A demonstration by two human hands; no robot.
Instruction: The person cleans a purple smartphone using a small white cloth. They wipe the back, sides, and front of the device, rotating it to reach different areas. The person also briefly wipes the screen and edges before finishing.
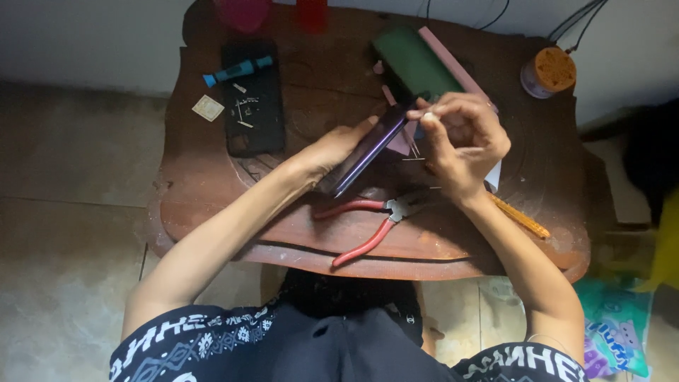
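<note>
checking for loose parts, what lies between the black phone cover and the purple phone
In the head view, only bare brown wooden tabletop lies between the black phone cover and the purple phone.

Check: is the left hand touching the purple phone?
Touching. The head view shows the left hand cupped along the lower edge of the purple phone, holding it tilted up off the wooden table, with no gap between palm and phone.

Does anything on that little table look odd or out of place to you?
Yes. The phone in the left hand is tilted up on its edge while the right hand pinches at its top. A black back cover lies apart at the table's left with tiny loose parts on it. Red pliers lie open near the front edge.
</note>
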